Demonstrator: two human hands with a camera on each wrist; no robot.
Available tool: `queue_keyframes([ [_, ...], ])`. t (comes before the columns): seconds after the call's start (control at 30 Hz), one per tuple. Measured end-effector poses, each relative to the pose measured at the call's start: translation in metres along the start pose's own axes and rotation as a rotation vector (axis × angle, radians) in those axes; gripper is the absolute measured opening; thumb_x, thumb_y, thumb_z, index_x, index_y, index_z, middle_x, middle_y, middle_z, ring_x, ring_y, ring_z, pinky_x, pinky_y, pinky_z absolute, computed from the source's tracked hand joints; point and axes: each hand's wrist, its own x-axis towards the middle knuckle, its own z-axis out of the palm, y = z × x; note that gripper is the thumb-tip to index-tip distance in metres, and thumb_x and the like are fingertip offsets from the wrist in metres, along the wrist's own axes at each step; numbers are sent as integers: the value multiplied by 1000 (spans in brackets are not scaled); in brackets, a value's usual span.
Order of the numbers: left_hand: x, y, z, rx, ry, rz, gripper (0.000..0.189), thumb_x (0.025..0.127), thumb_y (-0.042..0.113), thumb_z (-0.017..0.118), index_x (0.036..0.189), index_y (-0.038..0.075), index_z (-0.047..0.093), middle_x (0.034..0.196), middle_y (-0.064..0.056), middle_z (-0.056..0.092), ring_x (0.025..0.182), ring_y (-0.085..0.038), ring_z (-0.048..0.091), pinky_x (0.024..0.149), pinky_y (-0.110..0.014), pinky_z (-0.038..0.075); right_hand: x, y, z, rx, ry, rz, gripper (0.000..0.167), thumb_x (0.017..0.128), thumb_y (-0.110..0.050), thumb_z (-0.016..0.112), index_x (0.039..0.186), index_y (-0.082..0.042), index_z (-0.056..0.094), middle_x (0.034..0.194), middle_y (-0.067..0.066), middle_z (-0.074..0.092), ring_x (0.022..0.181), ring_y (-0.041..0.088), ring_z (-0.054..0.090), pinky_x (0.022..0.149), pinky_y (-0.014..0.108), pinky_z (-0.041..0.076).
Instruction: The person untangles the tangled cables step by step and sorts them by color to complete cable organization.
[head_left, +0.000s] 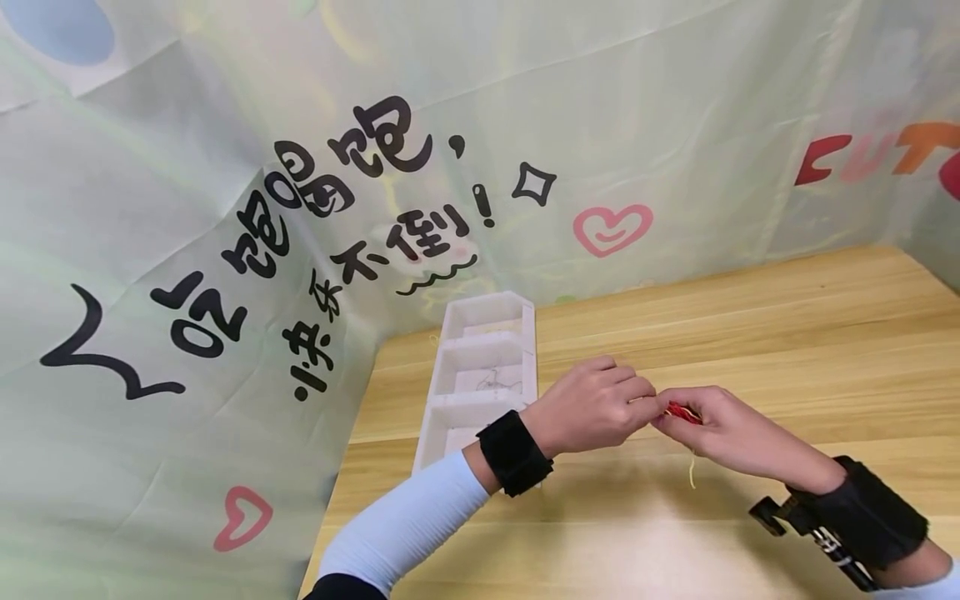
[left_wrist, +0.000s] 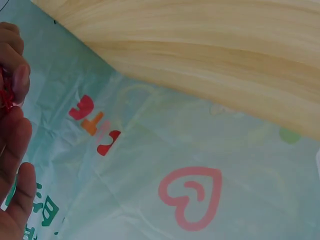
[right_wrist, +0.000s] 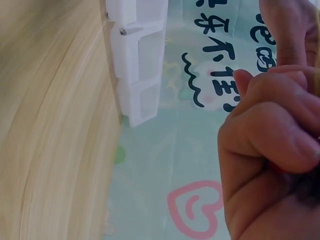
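In the head view both hands meet over the table, fingertips together. My right hand [head_left: 727,429] holds a small bundle of red cord [head_left: 684,412] with yellow strands; a loose yellow strand [head_left: 692,471] hangs below it. My left hand [head_left: 600,404] pinches at the bundle's left end, its thumb and forefinger against the right fingertips. The left wrist view shows red cord [left_wrist: 7,95] between the fingers of both hands at the left edge. In the right wrist view, curled right fingers [right_wrist: 270,125] hide most of the bundle.
A white tray [head_left: 528,367] with compartments stands left of the hands, near the back wall. Thin dark strands [head_left: 495,382] lie in its middle compartment. A printed cloth [head_left: 675,150] hangs behind and to the left of the wooden table [head_left: 750,333].
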Motion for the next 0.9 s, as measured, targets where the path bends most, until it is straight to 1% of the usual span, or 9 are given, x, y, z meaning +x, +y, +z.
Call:
queue_keyframes([
  [0.07, 0, 0, -1, 38, -9, 14, 34, 109, 22, 45, 93, 23, 75, 84, 14, 69, 76, -2, 64, 67, -18, 43, 0, 0, 1, 0, 5, 9, 10, 102, -14, 61, 104, -18, 70, 64, -14, 36, 52, 0, 32, 46, 24, 29],
  [0.2, -2, 2, -2, 68, -38, -12, 32, 109, 22, 43, 88, 19, 68, 67, 13, 57, 58, -2, 54, 56, -16, 38, 2, -3, 3, -24, 27, 43, 10, 102, -15, 62, 96, -15, 69, 61, -13, 34, 51, 1, 30, 48, 24, 29],
  [0.27, -4, 2, -2, 68, -39, -59, 30, 105, 15, 43, 81, 19, 60, 60, 12, 46, 51, -3, 44, 49, -18, 31, 3, -6, 4, -67, 42, 51, 16, 103, -14, 60, 87, -16, 66, 60, -13, 32, 51, 1, 29, 49, 23, 30],
  [0.37, -9, 1, 0, 91, -36, -134, 23, 91, 3, 41, 77, 19, 51, 58, 9, 33, 47, -4, 32, 45, -20, 24, 4, -9, 6, -122, 59, 71, 23, 103, -13, 58, 81, -17, 62, 59, -14, 31, 49, 1, 28, 49, 22, 29],
  [0.47, -15, -3, 1, 107, -49, -200, 24, 83, -2, 40, 78, 19, 52, 59, 8, 32, 47, -5, 30, 44, -21, 21, 4, -10, 7, -143, 65, 93, 27, 105, -17, 57, 78, -18, 58, 58, -14, 30, 48, 2, 26, 46, 22, 26],
  [0.57, -20, -5, 3, 101, -95, -278, 25, 84, -1, 42, 82, 19, 57, 60, 8, 40, 47, -6, 33, 43, -22, 24, 2, -9, 7, -138, 77, 109, 31, 106, -23, 55, 76, -18, 56, 58, -13, 28, 48, 2, 24, 45, 23, 25],
  [0.7, -22, -1, 5, 38, -184, -357, 22, 84, 4, 45, 87, 18, 62, 66, 6, 50, 49, -8, 42, 41, -22, 31, -1, -7, 6, -114, 84, 129, 37, 107, -26, 53, 71, -18, 52, 58, -12, 26, 49, 3, 22, 46, 24, 24],
  [0.8, -15, 6, 4, -17, -212, -321, 14, 91, 15, 49, 91, 16, 63, 70, 6, 54, 54, -8, 49, 44, -21, 38, -2, -6, 7, -113, 79, 115, 38, 108, -26, 52, 71, -18, 51, 58, -13, 28, 49, 2, 23, 46, 24, 25],
  [0.9, -9, 12, 5, -10, -206, -272, 26, 104, 29, 46, 88, 16, 62, 68, 7, 52, 55, -7, 49, 46, -20, 40, -1, -6, 7, -122, 98, 96, 37, 107, -24, 53, 71, -19, 51, 58, -13, 28, 49, 2, 24, 46, 23, 24],
])
